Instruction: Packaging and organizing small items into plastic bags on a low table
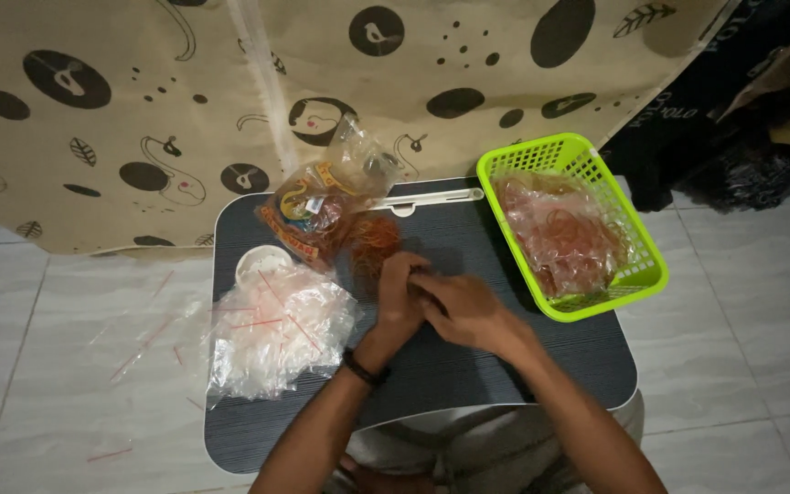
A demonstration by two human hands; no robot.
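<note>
both hands, left hand [399, 297] and right hand [464, 309], fingers pinched together beside the rubber bands [374, 242]; grip contents unclear.

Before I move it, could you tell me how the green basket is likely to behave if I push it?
The green basket overhangs the small table's right edge, so it may tip off. Its mesh plastic walls and the small clear packets inside suggest that it is light and slides easily.

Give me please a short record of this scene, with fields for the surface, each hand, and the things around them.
surface: small dark lap table on a tiled floor
left hand: together with the right, beside a loose pile of orange rubber bands; black band on the wrist
right hand: touching the left; what the fingers hold is hidden
left side: heap of clear plastic bags, small white cup, opened printed bag
right side: green basket with filled clear packets
</note>
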